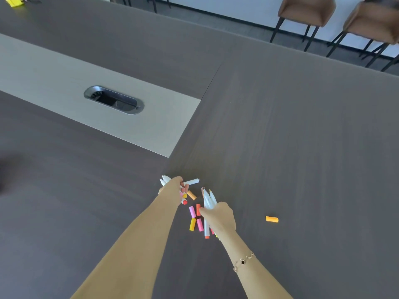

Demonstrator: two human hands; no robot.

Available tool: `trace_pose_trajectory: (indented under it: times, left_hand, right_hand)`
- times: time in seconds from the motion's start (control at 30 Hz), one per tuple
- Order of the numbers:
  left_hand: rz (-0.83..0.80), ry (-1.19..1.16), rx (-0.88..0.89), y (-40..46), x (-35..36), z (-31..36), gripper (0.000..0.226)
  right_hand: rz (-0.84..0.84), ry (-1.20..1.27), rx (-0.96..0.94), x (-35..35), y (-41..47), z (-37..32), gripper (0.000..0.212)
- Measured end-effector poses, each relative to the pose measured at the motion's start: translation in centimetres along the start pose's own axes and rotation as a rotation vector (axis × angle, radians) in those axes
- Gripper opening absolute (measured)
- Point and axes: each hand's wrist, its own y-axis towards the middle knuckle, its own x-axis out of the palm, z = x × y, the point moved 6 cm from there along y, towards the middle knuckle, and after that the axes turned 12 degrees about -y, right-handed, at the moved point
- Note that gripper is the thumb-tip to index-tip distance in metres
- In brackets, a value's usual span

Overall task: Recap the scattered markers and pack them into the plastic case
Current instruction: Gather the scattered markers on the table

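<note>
My left hand (172, 188) grips a bundle of white markers (164, 180), their coloured ends poking out below my fingers. My right hand (218, 214) holds several white markers (209, 199) with their tips pointing away from me. Between my hands, loose caps in pink (192, 211), orange-red (198, 209) and yellow (192, 224) lie on the dark table (280, 137). One white marker (191, 181) lies just beyond my left hand. A single orange cap (271, 219) sits apart to the right. No plastic case is in view.
A light inlay strip with a grey oval cable port (113, 99) crosses the table at the left. Brown chairs (306, 9) stand beyond the far edge. A yellow object (14, 1) lies at the far left corner.
</note>
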Motion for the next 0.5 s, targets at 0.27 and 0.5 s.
trace_pose_trajectory:
  times: [0.27, 0.5]
  left_hand:
    - [0.103, 0.060, 0.144, -0.8, 0.7, -0.3, 0.014]
    - [0.072, 0.362, 0.389, -3.9, 1.7, 3.2, 0.025]
  right_hand:
    - [0.013, 0.076, -0.019, -1.7, 0.0, 1.8, 0.022]
    - [0.031, 0.119, -0.090, -2.2, -1.3, 1.3, 0.025]
